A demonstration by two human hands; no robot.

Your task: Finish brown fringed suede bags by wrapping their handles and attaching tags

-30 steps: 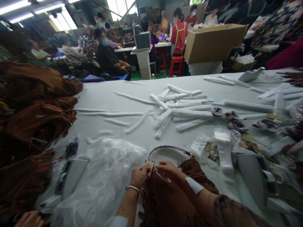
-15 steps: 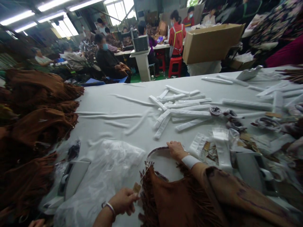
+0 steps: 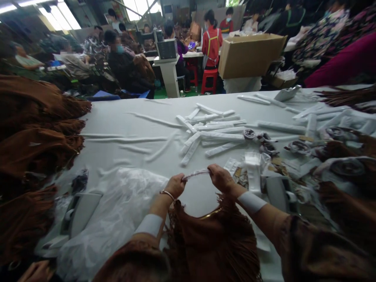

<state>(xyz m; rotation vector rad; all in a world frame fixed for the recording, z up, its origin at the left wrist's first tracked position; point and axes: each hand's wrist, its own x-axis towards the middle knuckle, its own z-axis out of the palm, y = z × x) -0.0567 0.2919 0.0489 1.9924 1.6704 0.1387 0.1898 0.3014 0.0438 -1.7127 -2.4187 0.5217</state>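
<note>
A brown fringed bag (image 3: 205, 239) lies on the table right in front of me, its open top facing away and a gold-coloured edge showing at the opening. Beyond that opening, a thin wrapped strap (image 3: 196, 172) is stretched between both hands. My left hand (image 3: 176, 185) pinches the strap's left part, with a bracelet at the wrist. Gripping the strap's right part is my right hand (image 3: 221, 178), fingers closed. White bands circle both forearms. My sleeves hide part of the bag's lower sides, and how the strap joins the bag is unclear.
Clear plastic bags (image 3: 108, 215) lie to the left, beside a grey tape dispenser (image 3: 85, 215). Brown fringed bags (image 3: 38, 156) are piled at far left, near a co-worker's hand (image 3: 37, 271). White wrapped strips (image 3: 217, 135) and strap rolls (image 3: 249, 134) lie ahead; another dispenser (image 3: 277, 194) stands right.
My left hand has moved up and right from the bag's left side, leaving a small tan piece, and now holds the strap. The strap, formerly arched, is now pulled nearly straight. The view has shifted.
</note>
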